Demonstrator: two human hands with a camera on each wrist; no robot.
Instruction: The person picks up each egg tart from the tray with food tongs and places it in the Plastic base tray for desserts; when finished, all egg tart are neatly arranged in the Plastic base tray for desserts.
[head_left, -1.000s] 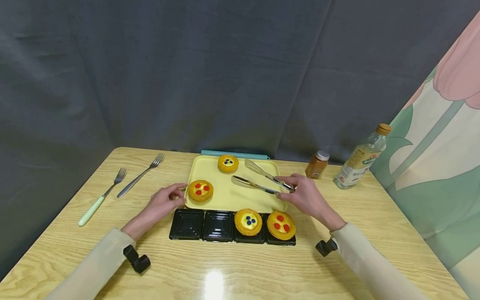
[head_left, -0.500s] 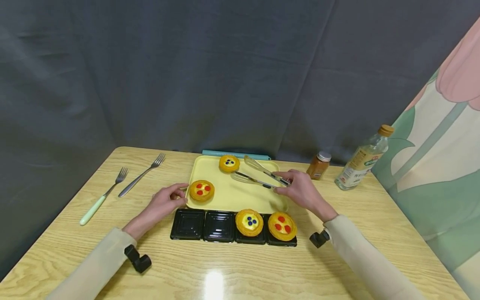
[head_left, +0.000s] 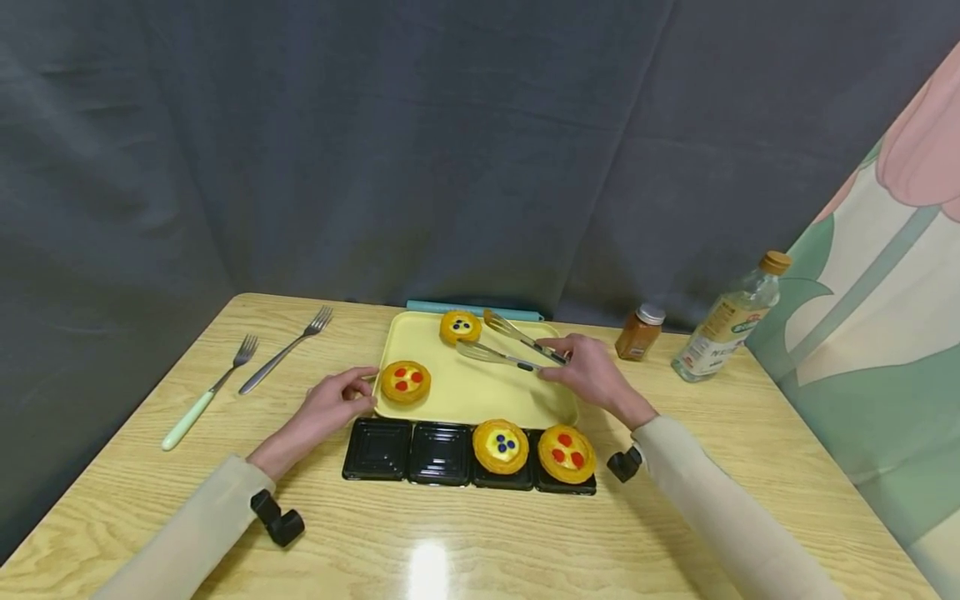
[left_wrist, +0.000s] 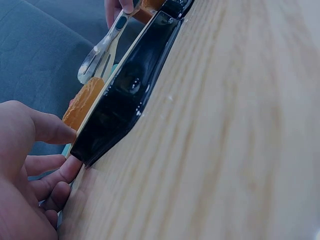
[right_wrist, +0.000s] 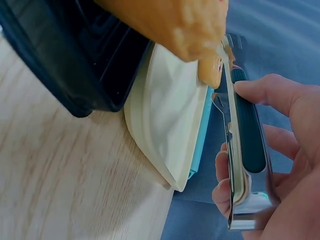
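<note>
My right hand holds a pair of metal tongs, thumb on one dark grip and fingers on the other side. The tongs' arms are spread, their tips at the right side of a blueberry-topped tart at the back of the yellow tray. At the tray's left edge, my left hand pinches the rim between thumb and fingers. A strawberry-topped tart lies close by on the tray. In front, a row of black plastic containers bears a blueberry tart and a strawberry tart on its right half.
Two forks lie on the left, one green-handled and one all metal. A spice jar and a clear labelled bottle stand at the back right. Behind the tray runs a teal bar; a dark curtain hangs beyond.
My right hand has moved left with the tongs, bringing their tips from the tray's middle right to beside the back blueberry tart. My left hand stays at the tray's edge.
</note>
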